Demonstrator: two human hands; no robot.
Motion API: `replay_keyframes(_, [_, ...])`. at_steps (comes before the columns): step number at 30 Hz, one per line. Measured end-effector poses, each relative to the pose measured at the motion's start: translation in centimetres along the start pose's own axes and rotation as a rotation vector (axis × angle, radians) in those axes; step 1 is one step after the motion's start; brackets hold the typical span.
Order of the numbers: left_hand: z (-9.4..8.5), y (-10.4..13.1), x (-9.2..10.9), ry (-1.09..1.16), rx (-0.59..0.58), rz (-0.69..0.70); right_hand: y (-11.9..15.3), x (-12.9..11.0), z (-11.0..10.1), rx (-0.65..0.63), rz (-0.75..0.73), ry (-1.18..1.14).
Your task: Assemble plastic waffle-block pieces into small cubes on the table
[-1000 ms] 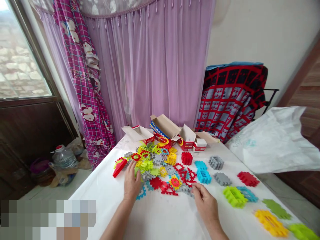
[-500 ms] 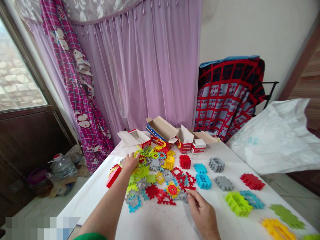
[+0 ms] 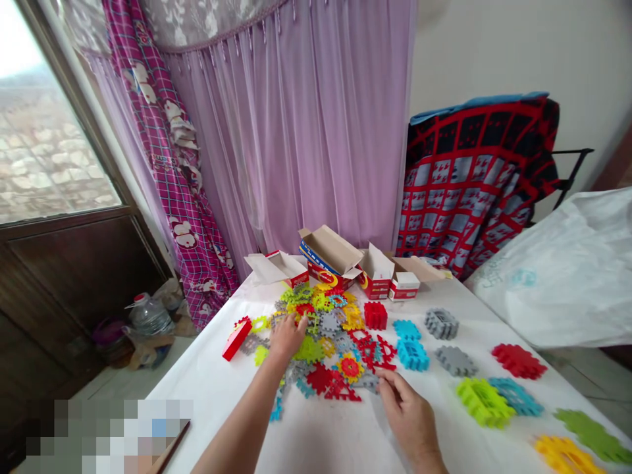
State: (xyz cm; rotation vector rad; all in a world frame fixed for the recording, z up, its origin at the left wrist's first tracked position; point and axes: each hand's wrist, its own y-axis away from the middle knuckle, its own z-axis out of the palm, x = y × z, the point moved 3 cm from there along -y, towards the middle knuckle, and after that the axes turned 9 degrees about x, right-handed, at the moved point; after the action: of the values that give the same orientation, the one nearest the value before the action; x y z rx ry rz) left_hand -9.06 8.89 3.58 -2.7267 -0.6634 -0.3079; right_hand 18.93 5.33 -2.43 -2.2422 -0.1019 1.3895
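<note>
My left hand (image 3: 287, 337) reaches over the heap of toothed plastic building pieces (image 3: 330, 322), its thumb apart from the fingers. Lime, grey, red and yellow pieces lie around and under it; its fingertips are partly hidden among them. My right hand (image 3: 409, 413) rests at the near right side of the heap. Its thumb and forefinger are pinched together at the edge of a grey gear-shaped piece (image 3: 366, 382). Beside that piece lie a yellow gear piece with a red centre (image 3: 350, 367) and red openwork pieces (image 3: 340, 390).
To the right stand sorted stacks: red (image 3: 376, 316), blue (image 3: 413, 355), grey (image 3: 441, 323), lime (image 3: 484, 401) and yellow (image 3: 565, 454). Opened cardboard boxes (image 3: 330, 250) line the back of the table. A red box (image 3: 237, 339) lies left; a white sack (image 3: 557, 276) bulges at the right edge.
My left hand has moved right and nearer, from the far left of the heap towards its middle. My right hand stays by the grey piece. The whole view has shifted slightly.
</note>
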Motion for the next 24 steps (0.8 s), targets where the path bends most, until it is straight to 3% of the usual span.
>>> replay_keyframes(3, [-2.0,0.2,-2.1,0.014,0.041,0.034,0.0,0.2,0.0,0.007,0.016,-0.001])
replay_keyframes(7, [-5.1,-1.5,-8.2,-0.026,0.089,-0.131,0.0,0.5,0.2,0.012,0.005,0.015])
replay_keyframes(9, [-5.6,-2.3,-10.7,-0.010,0.041,-0.187,0.0,0.6,0.3,0.009,0.000,0.017])
replay_keyframes(11, [-5.4,-2.8,-12.0,0.033,-0.024,-0.202,0.0,0.5,0.3,0.008,0.004,0.021])
replay_keyframes(14, [-4.2,-2.6,-11.3,0.101,-0.099,-0.177,0.0,0.4,0.3,0.006,0.005,0.022])
replay_keyframes(19, [-2.4,-1.5,-7.4,0.183,-0.124,-0.099,0.1,0.3,0.2,0.004,-0.027,0.032])
replay_keyframes(24, [-2.6,-0.8,-4.5,0.185,-0.081,-0.027,0.1,0.4,0.1,0.009,-0.045,0.041])
